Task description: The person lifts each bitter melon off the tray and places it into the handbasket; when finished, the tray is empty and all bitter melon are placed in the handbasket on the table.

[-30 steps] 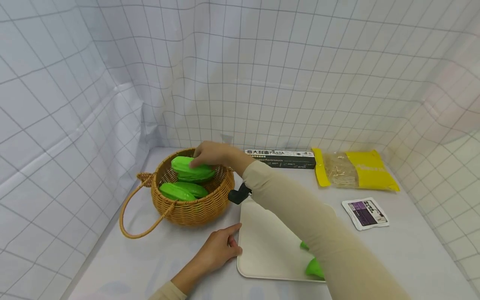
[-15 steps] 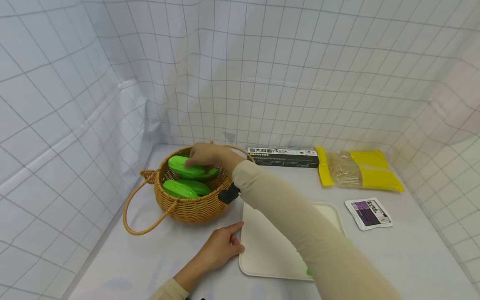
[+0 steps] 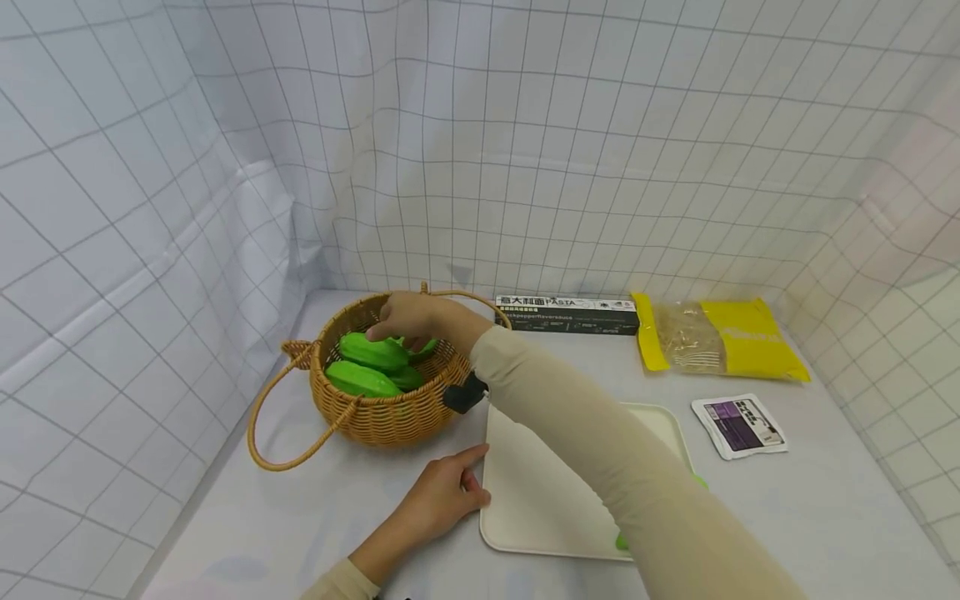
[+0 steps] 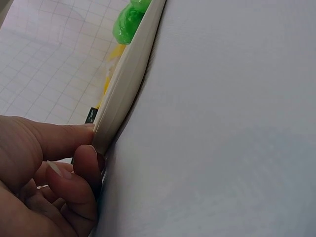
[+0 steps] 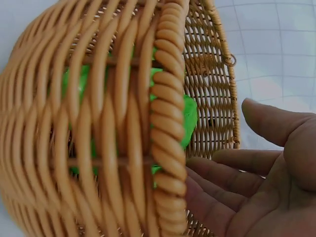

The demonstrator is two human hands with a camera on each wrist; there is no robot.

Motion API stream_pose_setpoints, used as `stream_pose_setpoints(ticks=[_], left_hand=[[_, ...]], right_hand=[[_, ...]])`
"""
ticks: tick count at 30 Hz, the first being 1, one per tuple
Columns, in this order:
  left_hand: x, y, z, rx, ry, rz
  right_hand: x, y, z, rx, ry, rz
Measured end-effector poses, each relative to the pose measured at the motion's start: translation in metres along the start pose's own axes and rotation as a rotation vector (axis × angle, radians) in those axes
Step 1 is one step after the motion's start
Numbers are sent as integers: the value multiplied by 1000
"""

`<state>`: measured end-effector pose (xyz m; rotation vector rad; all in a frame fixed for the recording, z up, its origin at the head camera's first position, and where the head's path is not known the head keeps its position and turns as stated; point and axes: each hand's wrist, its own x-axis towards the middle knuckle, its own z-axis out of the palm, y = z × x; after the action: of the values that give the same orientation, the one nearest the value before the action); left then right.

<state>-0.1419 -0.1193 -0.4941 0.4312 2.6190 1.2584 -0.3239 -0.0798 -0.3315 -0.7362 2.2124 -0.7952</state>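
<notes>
My right hand (image 3: 423, 321) is over the wicker basket (image 3: 397, 421), reaching in past its rim. In the right wrist view, the fingers (image 5: 237, 180) are extended and the thumb stands apart, nothing between them. Under that hand, several bright green, ridged, gourd-like vegetables (image 3: 363, 379) lie piled in the basket, partly hidden by it. My left hand (image 3: 442, 496) holds the left edge of a cream tray (image 3: 540, 492) with thumb and index finger; its other fingers are curled. On the tray's right side, green pieces (image 4: 129, 22) show in the left wrist view, mostly covered by my right sleeve from above.
A black and white pasta box (image 3: 566, 317) lies along the back. Beside it is a yellow and clear packet of noodles (image 3: 720, 337). A white and purple sachet (image 3: 738, 427) lies right of the tray. The basket's handle (image 3: 273, 458) hangs out to the left.
My right hand has lowered a green vegetable onto the others in the basket and let go of it. The left hand has stayed at the tray's edge.
</notes>
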Motion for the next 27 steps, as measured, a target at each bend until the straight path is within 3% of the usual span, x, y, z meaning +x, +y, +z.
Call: stream_pose_setpoints(ticks=[5,8,10,17,22,27], left_hand=[[1,2,-1,-8,-10,-13],[0,1,0,-16,-26,-25],[0,1,0,-22,-35,-27],[-1,0,-4,-1,-18,-13],[-2,-1,-4,-4,-26,-14],[0,2,0,-9,-32,-16]], right_hand=[[-25,6,-6,-12,39,-118],[-59,17,-8,-100,102,-214],[-86,31,-7,-101,129,-249],[-169,107,11,157,221,-180],[-219,168,25,231,291,-112],[-263,218,28,252,277,-107]])
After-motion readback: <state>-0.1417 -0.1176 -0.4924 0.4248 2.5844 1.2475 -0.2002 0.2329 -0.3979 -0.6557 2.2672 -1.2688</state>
